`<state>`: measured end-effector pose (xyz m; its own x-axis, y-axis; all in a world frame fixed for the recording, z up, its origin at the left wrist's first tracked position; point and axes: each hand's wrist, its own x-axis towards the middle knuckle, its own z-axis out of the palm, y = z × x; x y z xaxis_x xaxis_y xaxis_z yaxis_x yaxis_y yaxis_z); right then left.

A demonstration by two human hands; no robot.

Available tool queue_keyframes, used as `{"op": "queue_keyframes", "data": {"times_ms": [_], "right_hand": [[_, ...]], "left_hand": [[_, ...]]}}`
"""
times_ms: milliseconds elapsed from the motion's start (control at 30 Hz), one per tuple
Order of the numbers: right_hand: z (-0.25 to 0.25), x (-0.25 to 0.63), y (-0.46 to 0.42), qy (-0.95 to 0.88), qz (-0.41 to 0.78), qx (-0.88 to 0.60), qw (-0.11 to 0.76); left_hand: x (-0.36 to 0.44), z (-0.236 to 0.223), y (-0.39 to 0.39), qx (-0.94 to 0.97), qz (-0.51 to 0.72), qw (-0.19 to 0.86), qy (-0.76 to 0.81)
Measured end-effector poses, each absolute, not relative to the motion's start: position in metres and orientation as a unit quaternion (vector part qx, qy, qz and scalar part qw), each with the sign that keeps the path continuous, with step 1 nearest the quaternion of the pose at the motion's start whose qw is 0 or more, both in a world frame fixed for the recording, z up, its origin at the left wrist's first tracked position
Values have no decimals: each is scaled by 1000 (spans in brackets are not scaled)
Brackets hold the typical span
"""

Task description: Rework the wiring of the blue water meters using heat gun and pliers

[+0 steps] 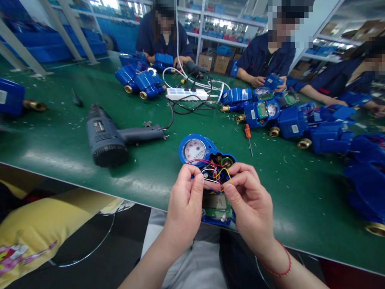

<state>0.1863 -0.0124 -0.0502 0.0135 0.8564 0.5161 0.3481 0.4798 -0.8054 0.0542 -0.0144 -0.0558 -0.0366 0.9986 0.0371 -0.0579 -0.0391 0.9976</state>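
An opened blue water meter lies at the table's near edge, its round dial facing up. Thin red, white, blue and yellow wires loop out of its housing. My left hand pinches wires between thumb and forefinger on the left side. On the right, my right hand has thumb and fingers closed on the yellow wire. Below the wires, between both hands, sits a green circuit board with a grey display. The wire ends are too small to make out.
A grey heat gun lies to the left. Beyond the meter are an orange screwdriver and a white power strip with tangled cables. Several blue meters line the right side. Co-workers sit across the green table.
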Motion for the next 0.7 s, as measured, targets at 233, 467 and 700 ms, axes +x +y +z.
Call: {"op": "queue_keyframes", "data": {"times_ms": [233, 467, 700], "right_hand": [[-48, 190, -10, -784, 93, -423, 444], [-41, 186, -10, -821, -76, -413, 388], [-40, 191, -13, -829, -82, -417, 363]], "left_hand": [[53, -55, -13, 462, 545, 496, 494], [50, -52, -16, 486, 508, 472, 531], [52, -51, -14, 487, 514, 446, 547]]}}
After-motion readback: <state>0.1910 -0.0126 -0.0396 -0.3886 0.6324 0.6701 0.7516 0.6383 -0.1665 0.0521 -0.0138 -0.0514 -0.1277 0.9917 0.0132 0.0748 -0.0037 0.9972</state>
